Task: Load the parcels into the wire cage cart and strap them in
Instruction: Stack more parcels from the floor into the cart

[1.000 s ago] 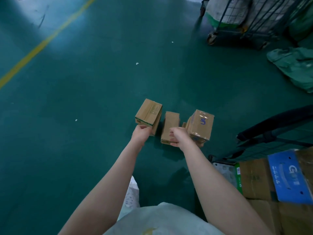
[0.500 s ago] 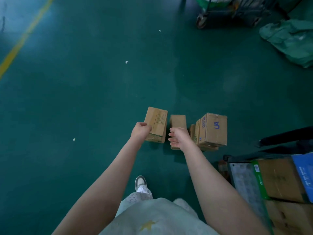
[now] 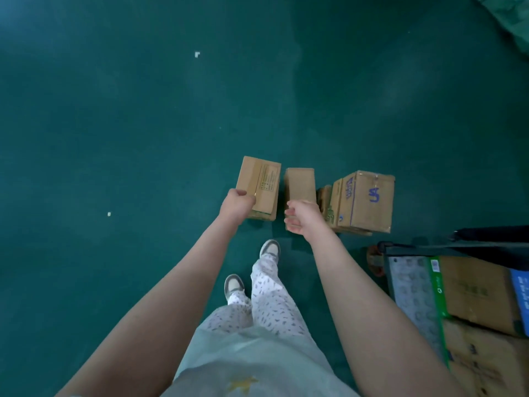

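Note:
Three cardboard parcels stand in a row on the green floor. My left hand (image 3: 237, 206) grips the near corner of the left small box (image 3: 262, 186), which bears a printed label. My right hand (image 3: 303, 220) curls round the near end of the narrow middle box (image 3: 300, 183); that end is hidden behind the hand. To the right stands a larger box marked "UA" (image 3: 369, 202), with a thin carton (image 3: 325, 197) squeezed against its left side. The wire cage cart (image 3: 388, 249) sits at the lower right, its dark frame holding several parcels.
Inside the cart lie a brown box (image 3: 472, 290), a green-edged carton (image 3: 415, 293) and a blue one (image 3: 519, 293). An orange cart wheel (image 3: 375, 262) is near the "UA" box. My feet (image 3: 269, 249) stand just behind the row. A green sack (image 3: 512, 21) lies far right.
My view has tipped down and closer; my legs and shoes now show. Both hands stay on the same two boxes, and the left box has turned more upright.

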Demonstrator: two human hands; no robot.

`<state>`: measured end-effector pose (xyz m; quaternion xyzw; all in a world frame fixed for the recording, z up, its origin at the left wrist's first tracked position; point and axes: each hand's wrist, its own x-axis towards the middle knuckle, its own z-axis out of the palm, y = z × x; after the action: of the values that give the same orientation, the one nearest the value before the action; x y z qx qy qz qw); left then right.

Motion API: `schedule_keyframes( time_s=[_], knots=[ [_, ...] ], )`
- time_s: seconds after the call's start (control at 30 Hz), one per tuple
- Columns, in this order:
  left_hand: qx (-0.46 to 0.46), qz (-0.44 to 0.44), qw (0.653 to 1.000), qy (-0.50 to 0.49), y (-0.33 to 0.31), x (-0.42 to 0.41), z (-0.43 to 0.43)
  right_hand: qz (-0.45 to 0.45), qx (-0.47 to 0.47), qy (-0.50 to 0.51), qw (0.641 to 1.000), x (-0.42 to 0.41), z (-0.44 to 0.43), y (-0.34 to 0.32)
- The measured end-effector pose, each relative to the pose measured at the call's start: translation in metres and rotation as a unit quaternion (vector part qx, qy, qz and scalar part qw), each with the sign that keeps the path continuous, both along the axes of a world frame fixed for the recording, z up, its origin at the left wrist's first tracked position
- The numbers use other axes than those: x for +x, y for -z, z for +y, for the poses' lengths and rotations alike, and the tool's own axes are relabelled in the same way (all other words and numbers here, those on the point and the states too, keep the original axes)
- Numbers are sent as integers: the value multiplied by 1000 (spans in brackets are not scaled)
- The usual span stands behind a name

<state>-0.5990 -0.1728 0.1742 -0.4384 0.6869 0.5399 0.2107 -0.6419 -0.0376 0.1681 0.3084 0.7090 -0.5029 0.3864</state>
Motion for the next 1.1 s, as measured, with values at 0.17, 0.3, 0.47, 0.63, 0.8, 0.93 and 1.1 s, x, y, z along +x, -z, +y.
schedule_keyframes(
  time_s=[0.17, 0.3, 0.47, 0.63, 0.8, 0.93, 1.1],
  knots=[
    [-7, -27, 1000, -4, 32, -42, 0, -26, 0, -24, 999, -42, -6, 34],
    [-9, -49, 999, -15, 72, -74, -6, -38, 6, -39, 999, -77, -15, 80],
    [-45, -71, 996, 17, 131, -92, -23, -62, 3, -56, 996, -98, -23, 146],
    [-93, -122, 985, 73, 204, -94, -47, -76, 36, -81, 993, -112, -21, 218],
    [-75, -166, 980, 81, 274, -95, -60, -59, 71, -82, 992, -117, -25, 284],
    [-27, -158, 986, 36, 314, -98, -58, -57, 32, -59, 996, -110, -33, 323],
    [12, -123, 992, -12, 332, -100, -52, -77, -24, -42, 996, -98, -44, 340]
  ],
)
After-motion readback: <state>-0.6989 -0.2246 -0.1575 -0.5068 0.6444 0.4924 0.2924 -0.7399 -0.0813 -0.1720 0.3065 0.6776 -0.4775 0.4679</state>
